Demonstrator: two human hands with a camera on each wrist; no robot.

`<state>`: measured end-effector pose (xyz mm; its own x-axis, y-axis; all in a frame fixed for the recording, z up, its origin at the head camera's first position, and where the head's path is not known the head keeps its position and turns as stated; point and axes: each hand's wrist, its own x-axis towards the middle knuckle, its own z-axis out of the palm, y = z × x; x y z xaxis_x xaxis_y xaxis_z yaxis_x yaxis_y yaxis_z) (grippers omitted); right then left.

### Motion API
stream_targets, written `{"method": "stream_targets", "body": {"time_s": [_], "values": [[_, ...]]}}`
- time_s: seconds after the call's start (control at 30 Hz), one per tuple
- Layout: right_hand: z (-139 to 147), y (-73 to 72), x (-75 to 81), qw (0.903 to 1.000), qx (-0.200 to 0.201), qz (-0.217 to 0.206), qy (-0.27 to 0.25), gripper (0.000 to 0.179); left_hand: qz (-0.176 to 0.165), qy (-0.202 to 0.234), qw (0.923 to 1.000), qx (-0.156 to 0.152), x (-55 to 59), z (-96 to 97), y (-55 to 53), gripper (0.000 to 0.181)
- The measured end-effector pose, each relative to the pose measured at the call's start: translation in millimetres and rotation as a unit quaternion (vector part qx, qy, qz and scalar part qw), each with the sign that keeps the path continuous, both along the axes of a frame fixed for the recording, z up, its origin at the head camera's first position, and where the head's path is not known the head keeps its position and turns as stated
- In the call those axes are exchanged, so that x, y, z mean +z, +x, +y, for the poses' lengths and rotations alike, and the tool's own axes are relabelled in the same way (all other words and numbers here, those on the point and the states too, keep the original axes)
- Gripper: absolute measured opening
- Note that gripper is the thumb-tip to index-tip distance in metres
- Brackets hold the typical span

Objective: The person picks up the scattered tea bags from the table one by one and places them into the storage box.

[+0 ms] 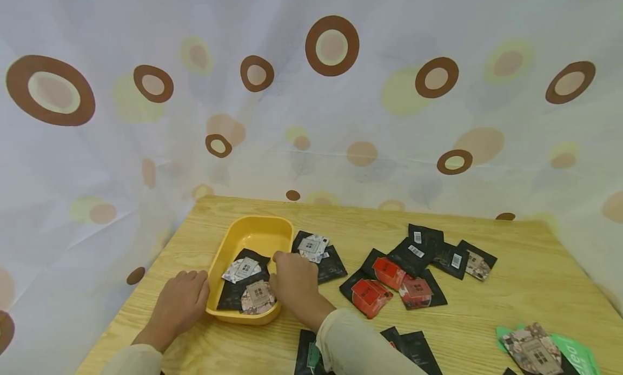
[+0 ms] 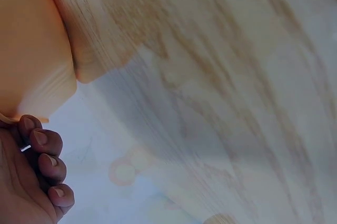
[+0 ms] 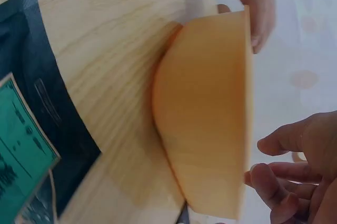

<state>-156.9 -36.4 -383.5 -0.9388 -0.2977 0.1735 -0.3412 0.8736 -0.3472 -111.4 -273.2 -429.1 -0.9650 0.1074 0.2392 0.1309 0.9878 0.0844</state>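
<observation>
A yellow plastic basin [image 1: 263,223] stands on the wooden table and holds two black packets, one with a white floral label [image 1: 243,268], the other with a brownish floral label [image 1: 258,296]. My left hand [image 1: 182,302] grips the basin's near left rim; its curled fingers [image 2: 50,166] show at the rim in the left wrist view. At the right rim is my right hand [image 1: 298,285]. The right wrist view shows its thumb and fingers [image 3: 287,174] loosely bent and spread, a fingertip by the rim, with nothing pinched between them.
Right of the basin lie black packets with white labels [image 1: 331,264]. Farther right are red-labelled packets [image 1: 370,294] and black barcoded ones [image 1: 416,250]. A green packet [image 1: 576,353] lies near right, and a green-labelled packet [image 3: 26,145] below my right arm. A patterned curtain [image 1: 340,120] hangs behind the table.
</observation>
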Motion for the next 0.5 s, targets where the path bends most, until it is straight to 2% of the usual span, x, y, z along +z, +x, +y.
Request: {"method": "stream_targets", "body": {"time_s": [0.1, 0.17, 0.3, 0.4, 0.5], "values": [[11, 1.5, 10.5, 0.9999, 0.008, -0.007, -0.005, 0.023, 0.007, 0.000, 1.0000, -0.003, 0.1, -0.2, -0.9, 0.028], [20, 3.1, 16.8, 0.9998, 0.017, -0.014, -0.003, 0.020, 0.006, 0.000, 1.0000, -0.003, -0.1, -0.5, -1.5, 0.028], [45, 8.2, 21.4, 0.9960, 0.082, -0.033, 0.018, 0.020, 0.001, 0.004, 1.0000, -0.001, -0.3, -0.2, -1.3, 0.029], [64, 13.1, 18.8, 0.9881, 0.137, -0.053, 0.047, 0.019, -0.002, 0.002, 1.0000, 0.001, -0.4, 0.2, -0.4, 0.029], [80, 17.3, 14.3, 0.9792, 0.169, -0.083, 0.077, 0.017, 0.001, -0.001, 1.0000, 0.000, -0.2, 0.8, -0.8, 0.029]]}}
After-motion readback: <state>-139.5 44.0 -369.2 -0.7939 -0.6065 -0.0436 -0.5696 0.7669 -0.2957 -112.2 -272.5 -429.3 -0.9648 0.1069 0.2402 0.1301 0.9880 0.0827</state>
